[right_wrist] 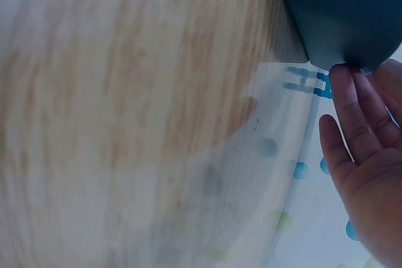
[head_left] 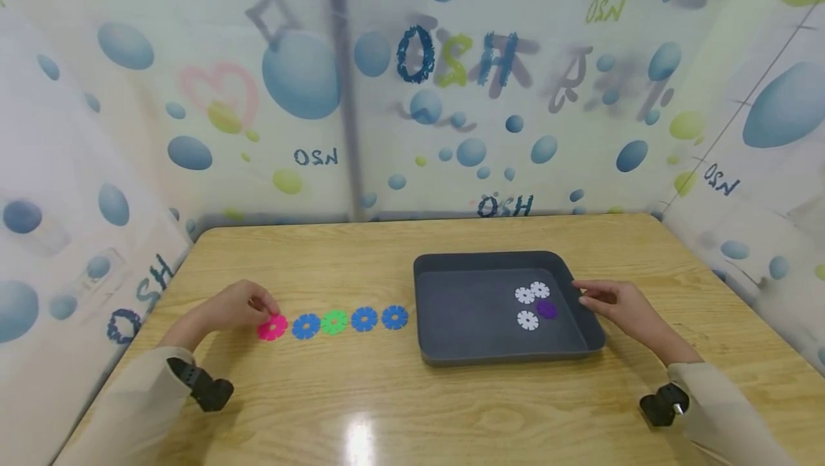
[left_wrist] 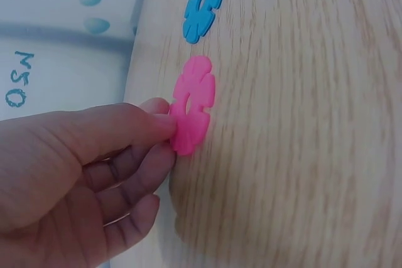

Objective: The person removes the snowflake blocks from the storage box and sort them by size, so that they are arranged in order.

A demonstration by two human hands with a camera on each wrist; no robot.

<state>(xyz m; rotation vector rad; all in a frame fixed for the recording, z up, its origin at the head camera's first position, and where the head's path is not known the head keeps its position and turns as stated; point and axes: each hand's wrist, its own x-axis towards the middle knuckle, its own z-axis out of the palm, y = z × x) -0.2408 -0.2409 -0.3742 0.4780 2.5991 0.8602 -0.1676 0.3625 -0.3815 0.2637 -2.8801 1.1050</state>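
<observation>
Five discs (head_left: pixel 326 323) line up, left fingers (left_wrist: pixel 151 171) pinching one, tray (head_left: pixel 464 308) holding four

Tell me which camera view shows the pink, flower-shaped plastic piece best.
The left wrist view: the pink, flower-shaped plastic piece appears largest there, petals and centre hole clear though slanted, with the left hand pinching one edge. The head view shows it small but more face-on. The right wrist view does not show it.

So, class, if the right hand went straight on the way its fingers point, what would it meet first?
The right hand would first meet the dark gray tray, whose right side it seems to touch.
</observation>
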